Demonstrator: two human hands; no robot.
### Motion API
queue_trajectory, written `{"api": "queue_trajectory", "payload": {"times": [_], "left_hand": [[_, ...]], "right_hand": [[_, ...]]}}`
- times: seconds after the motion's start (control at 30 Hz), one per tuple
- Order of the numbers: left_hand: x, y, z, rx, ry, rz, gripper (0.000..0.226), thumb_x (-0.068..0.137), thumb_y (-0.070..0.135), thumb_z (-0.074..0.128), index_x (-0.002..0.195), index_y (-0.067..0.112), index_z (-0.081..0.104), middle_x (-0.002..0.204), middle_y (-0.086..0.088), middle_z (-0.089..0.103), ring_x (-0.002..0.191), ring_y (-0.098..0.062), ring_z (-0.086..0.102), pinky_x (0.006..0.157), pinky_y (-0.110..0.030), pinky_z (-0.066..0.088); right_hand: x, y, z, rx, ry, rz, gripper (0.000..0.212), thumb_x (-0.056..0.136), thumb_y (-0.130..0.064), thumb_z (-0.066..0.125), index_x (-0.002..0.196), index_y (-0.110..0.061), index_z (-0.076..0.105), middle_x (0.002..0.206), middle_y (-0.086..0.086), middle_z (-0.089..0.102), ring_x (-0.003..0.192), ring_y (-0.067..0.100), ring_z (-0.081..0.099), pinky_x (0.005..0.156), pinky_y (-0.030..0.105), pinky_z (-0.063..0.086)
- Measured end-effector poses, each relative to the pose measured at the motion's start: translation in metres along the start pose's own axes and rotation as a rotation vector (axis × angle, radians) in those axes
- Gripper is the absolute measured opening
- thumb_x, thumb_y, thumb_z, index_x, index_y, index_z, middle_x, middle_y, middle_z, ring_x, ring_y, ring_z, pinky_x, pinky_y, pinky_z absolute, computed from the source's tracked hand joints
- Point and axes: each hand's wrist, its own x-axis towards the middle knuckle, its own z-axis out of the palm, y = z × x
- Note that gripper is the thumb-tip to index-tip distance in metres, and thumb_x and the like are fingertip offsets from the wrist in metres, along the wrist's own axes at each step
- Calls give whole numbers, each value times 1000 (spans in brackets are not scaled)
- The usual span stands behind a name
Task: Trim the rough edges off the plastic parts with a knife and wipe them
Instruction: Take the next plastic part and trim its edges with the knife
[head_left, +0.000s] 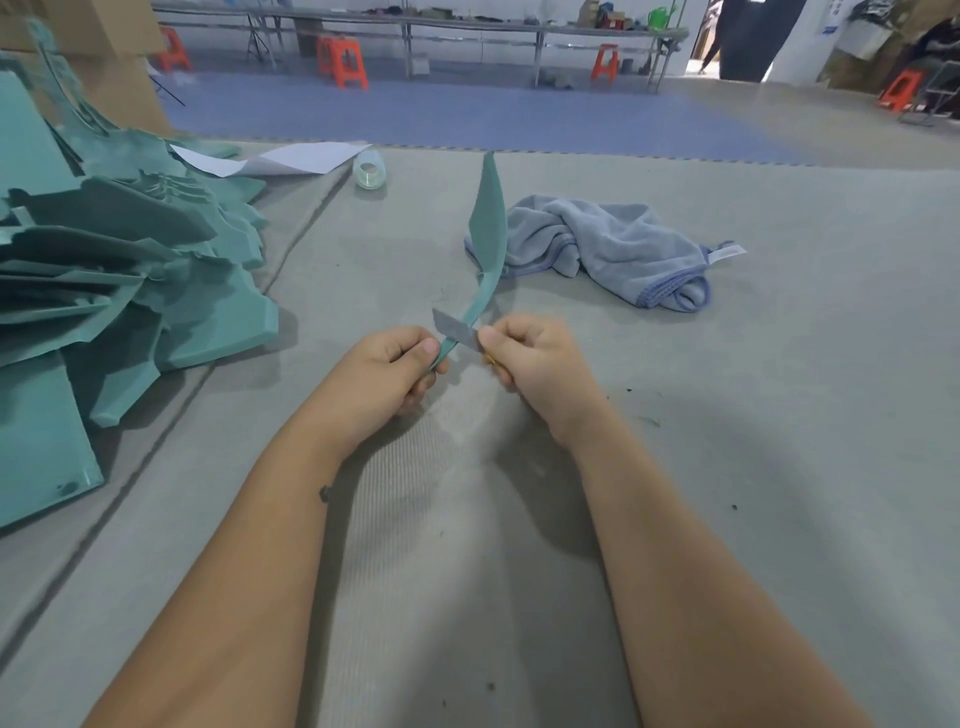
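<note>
A long, curved teal plastic part (489, 234) rises from my hands toward the far side of the grey table (727, 415). My left hand (387, 364) grips its near end, fingers curled round it. My right hand (530, 358) pinches a small knife, whose grey blade (454, 328) lies across the part's edge just above my left thumb. A crumpled light blue-grey cloth (613, 247) lies on the table behind the part, to the right.
A big heap of teal plastic parts (119, 270) fills the table's left side. White paper sheets (291, 158) and a small clear jar (370, 170) lie at the far edge. Small shavings dot the table. Orange stools and long benches stand beyond.
</note>
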Motion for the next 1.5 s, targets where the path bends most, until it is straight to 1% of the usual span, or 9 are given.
{"api": "queue_trajectory", "payload": {"times": [0.1, 0.3, 0.53, 0.73, 1.0, 1.17, 1.33, 1.43, 1.5], "left_hand": [[-1, 0, -5, 27, -60, -4, 31, 103, 15, 40, 77, 7, 56, 56, -1, 38, 43, -5, 29, 42, -14, 26], [-3, -2, -23, 8, -225, -37, 28, 101, 14, 40, 79, 5, 55, 49, 4, 38, 43, -6, 26, 41, -13, 25], [-5, 0, -27, 20, -279, -45, 26, 98, 16, 41, 80, 3, 55, 48, 3, 37, 43, -7, 26, 42, -17, 21], [-6, 0, -29, 17, -268, -60, 26, 98, 17, 42, 79, 4, 54, 48, 3, 35, 43, -8, 24, 43, -19, 18], [-9, -2, -42, -23, -303, -127, 25, 85, 28, 49, 76, 5, 54, 46, 3, 31, 40, -8, 21, 40, -18, 17], [-8, -3, -46, -71, -281, -184, 25, 84, 29, 53, 70, 9, 57, 44, 3, 29, 38, -8, 19, 39, -17, 16], [-10, 2, -50, 313, -99, -149, 38, 80, 55, 66, 71, 18, 69, 47, 5, 31, 41, -10, 27, 45, -23, 22], [-10, 2, -49, 645, 63, -95, 37, 73, 68, 64, 74, 31, 70, 48, 11, 50, 40, -2, 43, 51, -25, 34], [-10, 5, -43, 829, 189, -24, 41, 67, 75, 60, 81, 38, 67, 64, 11, 61, 57, -3, 56, 55, -27, 41]], "right_hand": [[2, 1, -4, -12, 112, 17, 36, 97, -22, 55, 61, -20, 55, 56, 1, 43, 57, 15, 37, 60, 32, 31], [7, 3, -15, 58, 237, 68, 48, 96, -23, 57, 48, -24, 54, 53, -2, 40, 54, 14, 30, 51, 28, 24], [12, 4, -24, 154, 424, 71, 41, 97, -21, 55, 58, -17, 47, 54, -3, 37, 51, 11, 27, 49, 24, 23], [15, 2, -19, 102, 461, 29, 43, 97, -21, 56, 55, -20, 46, 46, -14, 36, 48, 7, 27, 48, 22, 25], [12, -1, -20, 114, 382, -8, 42, 97, -18, 57, 56, -18, 48, 52, -5, 35, 51, 10, 25, 48, 22, 23], [12, -2, -17, 73, 394, -29, 44, 97, -21, 56, 54, -21, 46, 46, -13, 34, 48, 7, 26, 46, 19, 25], [15, -2, -7, -14, 370, -60, 37, 97, -25, 56, 64, -8, 51, 53, -9, 38, 49, 5, 29, 50, 24, 27], [16, -3, 1, -12, 373, -92, 38, 98, -22, 54, 69, 2, 49, 57, -4, 37, 52, 6, 29, 51, 23, 26], [16, -4, 4, -13, 367, -97, 38, 98, -22, 54, 68, 0, 48, 56, -6, 36, 52, 6, 28, 51, 24, 26]]}}
